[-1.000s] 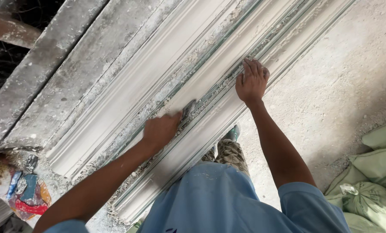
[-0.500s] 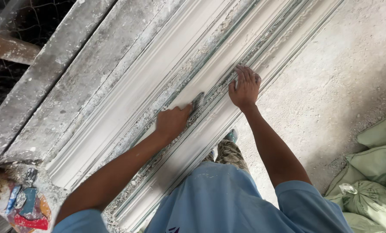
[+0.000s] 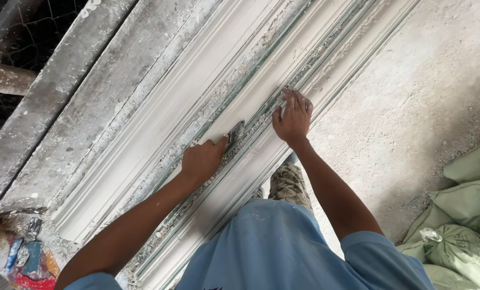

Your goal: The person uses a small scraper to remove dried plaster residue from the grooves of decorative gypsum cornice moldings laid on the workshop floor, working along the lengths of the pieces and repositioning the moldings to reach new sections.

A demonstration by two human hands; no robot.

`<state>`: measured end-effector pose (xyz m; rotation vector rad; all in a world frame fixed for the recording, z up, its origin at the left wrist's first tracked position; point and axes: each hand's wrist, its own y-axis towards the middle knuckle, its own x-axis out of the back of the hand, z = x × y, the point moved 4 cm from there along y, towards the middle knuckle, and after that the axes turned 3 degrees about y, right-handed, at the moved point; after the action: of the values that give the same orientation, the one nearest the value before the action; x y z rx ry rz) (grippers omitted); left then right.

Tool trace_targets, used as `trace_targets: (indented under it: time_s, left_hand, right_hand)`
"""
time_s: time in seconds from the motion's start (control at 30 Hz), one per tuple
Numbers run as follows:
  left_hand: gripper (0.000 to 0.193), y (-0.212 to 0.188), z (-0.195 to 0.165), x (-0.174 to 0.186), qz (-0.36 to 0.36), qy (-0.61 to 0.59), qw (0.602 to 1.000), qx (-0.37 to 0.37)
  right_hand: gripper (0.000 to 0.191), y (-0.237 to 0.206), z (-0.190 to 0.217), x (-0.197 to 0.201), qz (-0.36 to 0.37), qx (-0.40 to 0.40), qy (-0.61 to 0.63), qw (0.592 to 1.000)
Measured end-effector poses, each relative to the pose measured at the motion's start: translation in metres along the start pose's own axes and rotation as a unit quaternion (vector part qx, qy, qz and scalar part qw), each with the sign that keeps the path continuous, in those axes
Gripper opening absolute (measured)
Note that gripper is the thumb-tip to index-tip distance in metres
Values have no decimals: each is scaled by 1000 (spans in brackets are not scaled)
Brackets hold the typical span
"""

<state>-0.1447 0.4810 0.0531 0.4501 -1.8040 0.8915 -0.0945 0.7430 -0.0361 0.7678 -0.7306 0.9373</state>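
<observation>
- Left hand [image 3: 202, 160] is closed around a small dark scraper [image 3: 234, 132]; the blade tip lies in a groove of the long white plaster moulding [image 3: 159, 134].
- Right hand [image 3: 292, 115] is spread flat, fingers splayed, pressing on the moulding's ribbed edge just beyond the blade. It holds nothing.
- The moulding runs diagonally across the view, from lower left to upper right, resting on a dusty grey counter [image 3: 79, 123]. Crumbs of dried plaster line its channels.
- Handling, as a judgement: the piece looks stiff, heavy and brittle; thin ridges would likely chip. Best held at the broad flat bands, not the fine edges.
- The scraper looks light and rigid, gripped near the handle end.
- Pale green sacks [image 3: 465, 209] are piled on the concrete floor [image 3: 411, 107] at the right.
- Colourful wrappers [image 3: 28, 263] lie at lower left.
</observation>
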Motion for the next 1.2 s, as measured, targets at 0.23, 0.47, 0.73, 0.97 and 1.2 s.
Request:
trace_targets:
  time_s: [0.23,0.47,0.73,0.97,1.2]
  left_hand:
    - [29,160,-88,21,-153,-19,986,-64]
    - [34,93,-36,-7,59,26,997,48]
    - [42,86,-61,24,116,28,987,110]
    - [38,225,-115,14,-20,1,1000,7]
    - [49,116,-81,31,73,73,993,50]
  right_hand:
    - [45,-6,-3,-2,-39,16,36,998]
    - [51,53,-81,44,-69,171,65,981]
    - [49,200,-204,71,11,128,-82,988]
    - [46,190,-206,71,-2,140,-42,989]
    - [46,193,-214,62,-2,128,-54,990]
